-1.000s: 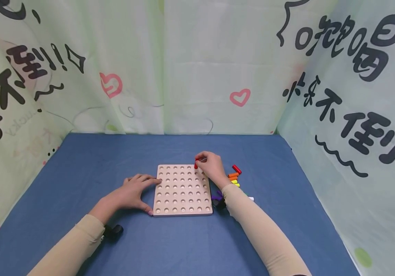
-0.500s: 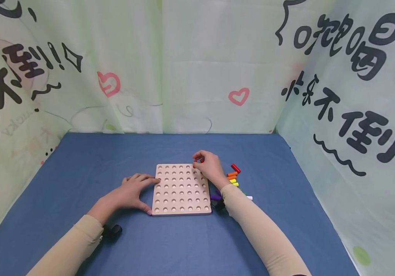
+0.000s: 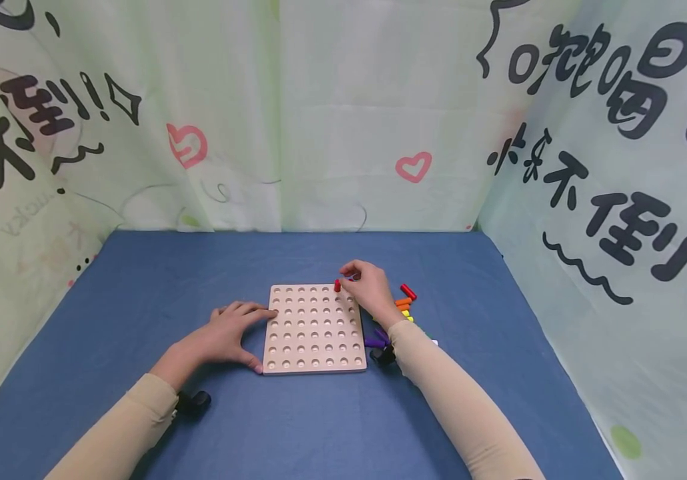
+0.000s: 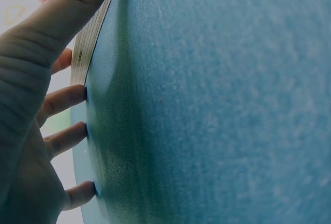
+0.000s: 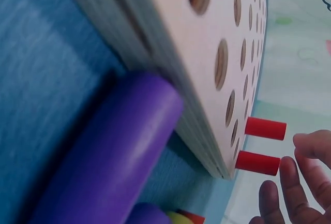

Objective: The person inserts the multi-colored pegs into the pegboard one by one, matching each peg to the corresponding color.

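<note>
A pale wooden pegboard point(image 3: 308, 329) with rows of round holes lies flat on the blue cloth. Two red pegs point(image 5: 265, 128) stand upright in neighbouring holes near its far right corner. My right hand point(image 3: 369, 288) is right beside them, fingertips close to the peg tops; in the right wrist view no peg sits between thumb and finger. My left hand point(image 3: 232, 333) spreads along the board's left side, thumb at the near corner and a fingertip on the left edge. In the left wrist view its other fingers point(image 4: 67, 138) rest extended on the cloth.
Right of the board lie loose pegs: a red peg point(image 3: 408, 291), orange pegs point(image 3: 403, 302), yellow ones and purple pegs point(image 3: 374, 343), partly hidden by the right wrist. A purple peg point(image 5: 114, 146) touches the board's side. A printed curtain point(image 3: 331, 167) rises behind the table.
The red peg that my right hand pinched now stands in the board. My right fingers have let go and shifted slightly right of it. The left hand keeps its place.
</note>
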`<state>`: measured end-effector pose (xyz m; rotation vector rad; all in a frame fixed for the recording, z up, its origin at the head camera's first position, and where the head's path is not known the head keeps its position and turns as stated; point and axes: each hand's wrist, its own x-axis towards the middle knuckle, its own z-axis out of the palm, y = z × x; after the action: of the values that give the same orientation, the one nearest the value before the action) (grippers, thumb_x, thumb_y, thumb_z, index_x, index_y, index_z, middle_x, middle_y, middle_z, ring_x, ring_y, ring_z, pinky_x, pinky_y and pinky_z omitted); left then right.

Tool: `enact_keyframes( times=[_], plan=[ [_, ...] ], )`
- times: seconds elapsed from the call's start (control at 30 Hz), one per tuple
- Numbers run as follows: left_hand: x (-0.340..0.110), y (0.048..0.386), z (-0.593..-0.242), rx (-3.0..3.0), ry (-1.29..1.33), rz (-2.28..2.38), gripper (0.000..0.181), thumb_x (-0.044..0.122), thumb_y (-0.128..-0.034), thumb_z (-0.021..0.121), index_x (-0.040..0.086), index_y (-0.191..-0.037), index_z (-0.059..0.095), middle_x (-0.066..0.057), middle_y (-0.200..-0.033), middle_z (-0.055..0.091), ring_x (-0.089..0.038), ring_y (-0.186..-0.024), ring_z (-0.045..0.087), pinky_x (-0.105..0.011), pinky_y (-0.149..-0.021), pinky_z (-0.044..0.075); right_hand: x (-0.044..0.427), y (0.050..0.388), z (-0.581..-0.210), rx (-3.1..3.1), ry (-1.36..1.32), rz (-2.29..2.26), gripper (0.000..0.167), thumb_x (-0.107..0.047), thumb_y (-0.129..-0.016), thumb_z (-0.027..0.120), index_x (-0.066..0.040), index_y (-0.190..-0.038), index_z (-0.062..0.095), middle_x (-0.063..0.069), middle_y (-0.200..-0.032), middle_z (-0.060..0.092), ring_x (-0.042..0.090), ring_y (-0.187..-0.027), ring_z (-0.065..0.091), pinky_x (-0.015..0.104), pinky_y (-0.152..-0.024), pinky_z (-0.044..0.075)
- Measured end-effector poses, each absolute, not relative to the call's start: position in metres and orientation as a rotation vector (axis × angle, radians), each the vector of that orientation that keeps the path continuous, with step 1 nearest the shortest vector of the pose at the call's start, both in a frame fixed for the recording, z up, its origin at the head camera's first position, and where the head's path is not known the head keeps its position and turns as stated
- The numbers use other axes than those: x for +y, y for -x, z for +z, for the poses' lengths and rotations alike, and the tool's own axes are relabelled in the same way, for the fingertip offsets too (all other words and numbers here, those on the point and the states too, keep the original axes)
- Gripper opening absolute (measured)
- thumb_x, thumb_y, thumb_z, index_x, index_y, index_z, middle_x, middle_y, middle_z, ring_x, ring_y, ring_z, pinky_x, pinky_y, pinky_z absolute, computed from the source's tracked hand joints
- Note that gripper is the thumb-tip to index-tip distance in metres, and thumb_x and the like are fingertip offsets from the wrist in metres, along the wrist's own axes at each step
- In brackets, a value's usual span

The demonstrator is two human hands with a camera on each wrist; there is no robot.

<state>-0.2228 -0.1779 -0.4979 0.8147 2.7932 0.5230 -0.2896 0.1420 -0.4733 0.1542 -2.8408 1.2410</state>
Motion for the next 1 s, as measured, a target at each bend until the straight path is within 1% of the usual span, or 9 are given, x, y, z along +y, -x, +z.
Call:
enact_keyframes(
  times=[0.17, 0.37, 0.5, 0.73, 1.0],
  plan=[
    [-0.177, 0.223, -0.497, 2.789, -0.815, 0.529, 0.109, 0.070, -0.0640, 0.088, 0.025, -0.155, 0.049, -0.010, -0.153, 0.049, -0.040, -0.140, 0.043, -0.071, -0.100, 0.033, 0.147, 0.289, -0.474, -2.834, -0.155, 1.241, 0.019, -0.018, -0.098, 0.072, -0.013, -0.116, 0.075, 0.005, -0.113, 0.072, 0.025, -0.107, 0.065, 0.041, -0.087, 0.057],
    [-0.177, 0.222, -0.496, 2.791, -0.827, 0.538, 0.108, 0.069, -0.0649, 0.088, 0.024, -0.155, 0.049, -0.012, -0.153, 0.049, -0.041, -0.140, 0.042, -0.073, -0.101, 0.032, 0.153, 0.289, -0.473, -2.826, -0.147, 1.222, 0.021, -0.017, -0.098, 0.071, -0.011, -0.117, 0.075, 0.006, -0.113, 0.072, 0.026, -0.104, 0.065, 0.040, -0.084, 0.057],
    [-0.177, 0.221, -0.495, 2.791, -0.829, 0.553, 0.107, 0.067, -0.0650, 0.089, 0.023, -0.155, 0.049, -0.012, -0.152, 0.050, -0.041, -0.140, 0.043, -0.073, -0.101, 0.033, 0.158, 0.288, -0.470, -2.820, -0.130, 1.202, 0.020, -0.018, -0.098, 0.071, -0.011, -0.117, 0.075, 0.007, -0.114, 0.072, 0.026, -0.104, 0.065, 0.041, -0.084, 0.057],
    [-0.177, 0.221, -0.496, 2.793, -0.818, 0.529, 0.108, 0.068, -0.0649, 0.089, 0.024, -0.155, 0.049, -0.011, -0.153, 0.049, -0.040, -0.141, 0.042, -0.072, -0.100, 0.033, 0.167, 0.288, -0.467, -2.823, -0.081, 1.191, 0.019, -0.019, -0.099, 0.070, -0.014, -0.116, 0.074, 0.006, -0.118, 0.071, 0.026, -0.108, 0.062, 0.043, -0.090, 0.054],
    [-0.177, 0.223, -0.498, 2.792, -0.805, 0.523, 0.108, 0.069, -0.0650, 0.088, 0.024, -0.155, 0.048, -0.012, -0.154, 0.048, -0.040, -0.142, 0.040, -0.074, -0.102, 0.032, 0.181, 0.286, -0.471, -2.813, -0.048, 1.184, 0.022, -0.018, -0.100, 0.069, -0.011, -0.119, 0.074, 0.009, -0.121, 0.070, 0.029, -0.112, 0.059, 0.046, -0.095, 0.052]
  ],
)
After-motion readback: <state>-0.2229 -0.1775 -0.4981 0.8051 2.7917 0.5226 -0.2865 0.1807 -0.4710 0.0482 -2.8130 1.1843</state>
